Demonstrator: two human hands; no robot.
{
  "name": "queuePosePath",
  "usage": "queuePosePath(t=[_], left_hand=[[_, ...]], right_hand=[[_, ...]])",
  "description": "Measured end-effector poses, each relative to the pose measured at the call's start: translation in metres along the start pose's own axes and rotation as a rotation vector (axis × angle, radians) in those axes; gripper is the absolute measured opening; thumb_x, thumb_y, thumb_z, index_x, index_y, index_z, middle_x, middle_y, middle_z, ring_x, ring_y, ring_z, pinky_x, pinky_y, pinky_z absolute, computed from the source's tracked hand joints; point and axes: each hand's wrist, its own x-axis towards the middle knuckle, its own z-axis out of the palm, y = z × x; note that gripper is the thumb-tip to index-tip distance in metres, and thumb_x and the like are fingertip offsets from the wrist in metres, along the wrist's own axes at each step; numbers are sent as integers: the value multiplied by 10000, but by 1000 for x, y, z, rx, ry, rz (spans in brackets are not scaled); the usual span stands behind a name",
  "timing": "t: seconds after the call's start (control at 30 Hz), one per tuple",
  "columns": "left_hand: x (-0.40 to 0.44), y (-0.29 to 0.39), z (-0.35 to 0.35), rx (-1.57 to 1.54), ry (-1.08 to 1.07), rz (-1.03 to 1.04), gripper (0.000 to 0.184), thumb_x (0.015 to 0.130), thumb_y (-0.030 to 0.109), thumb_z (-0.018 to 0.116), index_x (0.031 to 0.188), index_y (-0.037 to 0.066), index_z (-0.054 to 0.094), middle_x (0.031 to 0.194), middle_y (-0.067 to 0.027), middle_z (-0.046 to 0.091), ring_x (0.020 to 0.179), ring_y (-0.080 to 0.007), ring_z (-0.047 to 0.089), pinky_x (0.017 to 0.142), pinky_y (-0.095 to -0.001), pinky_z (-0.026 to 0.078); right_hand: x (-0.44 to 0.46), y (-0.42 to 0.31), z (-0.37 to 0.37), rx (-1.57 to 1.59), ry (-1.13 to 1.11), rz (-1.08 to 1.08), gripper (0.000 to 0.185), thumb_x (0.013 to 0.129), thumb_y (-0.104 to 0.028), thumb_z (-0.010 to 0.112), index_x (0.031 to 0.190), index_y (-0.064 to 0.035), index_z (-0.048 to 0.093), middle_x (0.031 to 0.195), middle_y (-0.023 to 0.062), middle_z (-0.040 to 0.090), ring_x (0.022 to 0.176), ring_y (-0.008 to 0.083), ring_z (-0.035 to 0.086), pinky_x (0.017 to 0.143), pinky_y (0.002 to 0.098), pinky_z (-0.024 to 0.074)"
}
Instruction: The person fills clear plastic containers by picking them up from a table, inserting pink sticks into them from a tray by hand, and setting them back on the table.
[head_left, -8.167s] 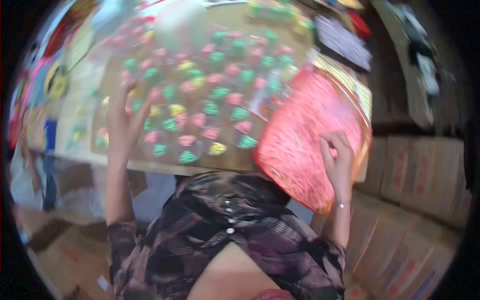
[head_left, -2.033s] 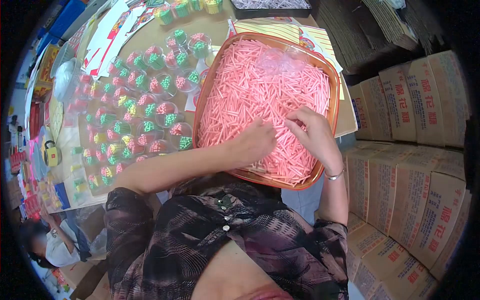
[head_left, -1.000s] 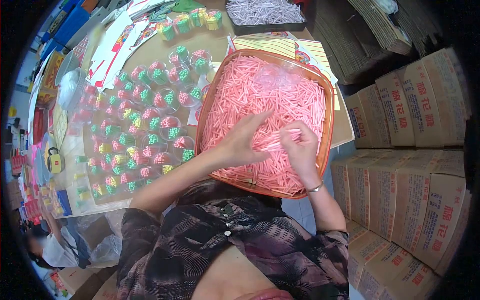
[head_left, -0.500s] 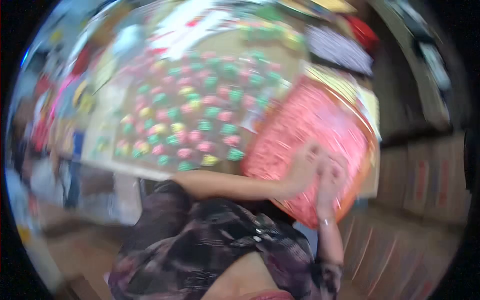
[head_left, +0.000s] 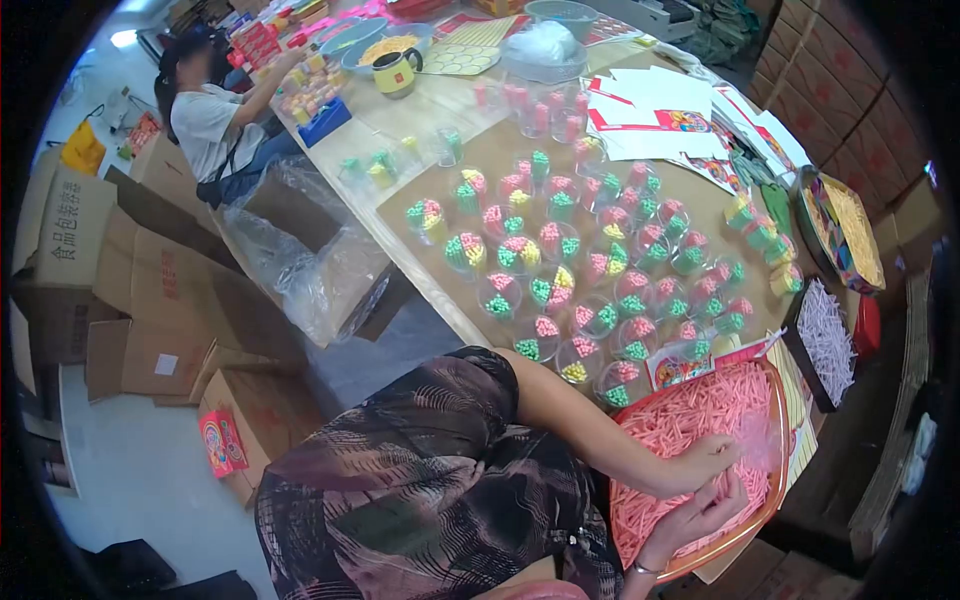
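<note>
An orange-rimmed tub (head_left: pixel 778 420) of thin pink sticks (head_left: pixel 655 430) lies at the lower right. Over the sticks, my left hand (head_left: pixel 702 464) is closed, its fingertips near the clear plastic cups (head_left: pixel 757 442) in the tub. Just below it, my right hand (head_left: pixel 705 515) is palm up with curled fingers, close to the left. Whatever either hand holds is hidden or too small to name. Many clear cups with pink, green and yellow pieces (head_left: pixel 550 290) stand on the brown board beyond the tub.
A person (head_left: pixel 205 120) sits at the table's far left side, beside a blue tray (head_left: pixel 325 122). A yellow mug (head_left: pixel 397 75), printed sheets (head_left: pixel 650 110) and a black tray of pale sticks (head_left: pixel 825 340) are on the table. Cardboard boxes (head_left: pixel 170 310) stand left.
The view has swung left, placing the tub at the lower right and showing more of the seated person. Both hands remain close together over the pink sticks.
</note>
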Motion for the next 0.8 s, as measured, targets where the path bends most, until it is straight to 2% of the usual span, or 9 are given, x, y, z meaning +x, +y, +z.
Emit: queuePosePath(t=[0.1,0.3,0.47,0.53,0.6,0.7,0.73,0.77,0.8], left_hand=[[2,-7,-5,-109,13,71,267,996,296,447,832,86,465,746,-2,469,666,-93,417,608,-228,389],[-14,26,-13,-73,15,128,250,995,284,423,844,87,447,767,-6,453,677,-90,387,605,-232,376],[-19,49,-37,-213,87,-111,190,960,248,465,888,73,475,829,-24,494,741,-112,440,678,-267,411],[-18,64,-64,-202,23,-209,175,940,240,493,921,66,504,856,-32,518,772,-124,468,709,-280,426],[-20,91,-101,475,-337,-42,237,894,244,569,1046,63,553,928,-53,577,827,-165,530,750,-301,456],[-29,167,-175,862,213,392,350,770,214,715,1069,72,601,1139,-79,573,1033,-224,536,849,-360,477],[-12,185,-226,1204,521,714,392,711,205,761,1045,65,610,1125,-88,580,1020,-240,542,859,-363,474],[-24,219,-261,1087,751,663,431,665,211,794,1028,53,622,1095,-99,596,1000,-252,545,855,-374,464],[-35,252,-304,1471,869,758,449,683,284,780,1041,60,628,1107,-122,594,986,-261,546,869,-384,458]], right_hand=[[8,-3,7,-197,14,-317,204,1010,-180,441,951,-16,550,909,73,533,759,184,475,692,284,409],[18,-18,22,-109,12,-264,181,997,-156,469,899,-22,541,890,72,524,751,185,448,689,277,392],[22,-30,43,-107,-67,-362,187,975,-137,516,825,-27,532,809,44,506,734,162,436,692,266,382],[25,-18,39,38,-130,-143,211,975,-162,540,802,-42,523,778,18,499,699,133,429,656,260,380],[32,-3,34,180,-189,79,240,974,-186,564,779,-56,514,748,-8,491,664,104,422,620,255,379],[39,17,20,155,-143,14,249,973,-212,573,769,-88,502,720,-34,472,626,70,398,577,223,352],[40,18,11,292,-163,234,256,980,-198,531,759,-71,506,721,-22,467,640,85,391,599,216,359],[40,18,4,428,-181,454,272,987,-184,490,749,-54,509,722,-9,462,653,100,384,622,208,365],[39,17,2,432,-180,456,272,987,-184,490,749,-54,509,722,-9,462,653,100,384,622,208,365]])
